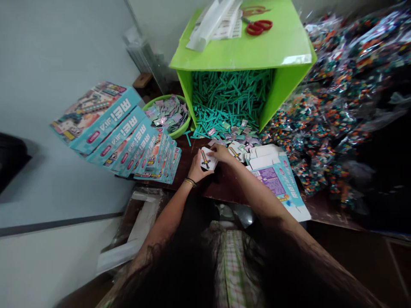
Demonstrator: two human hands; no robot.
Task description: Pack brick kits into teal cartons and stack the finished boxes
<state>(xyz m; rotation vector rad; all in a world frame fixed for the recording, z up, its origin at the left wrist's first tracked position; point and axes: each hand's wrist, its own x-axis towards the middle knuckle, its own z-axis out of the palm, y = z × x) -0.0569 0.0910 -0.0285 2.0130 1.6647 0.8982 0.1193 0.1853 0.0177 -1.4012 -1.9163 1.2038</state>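
My left hand (196,170) is closed around a small white card (207,159) printed with a pixel sword, held just above the dark table. My right hand (222,152) pinches the same card at its upper right edge. A thin bracelet circles my left wrist. Just beyond my hands lies a scatter of small cards and packets (239,137). To the right of my right forearm lies a stack of flat unfolded blue and white boxes (276,177).
A green box (244,53) on its side spills teal sticks (229,100); red scissors (258,26) and white sheets lie on top. A green bowl (167,113) holds small packets. Blue boxes (122,134) lean in a row at left. Bags of coloured beads (340,98) pile up at right.
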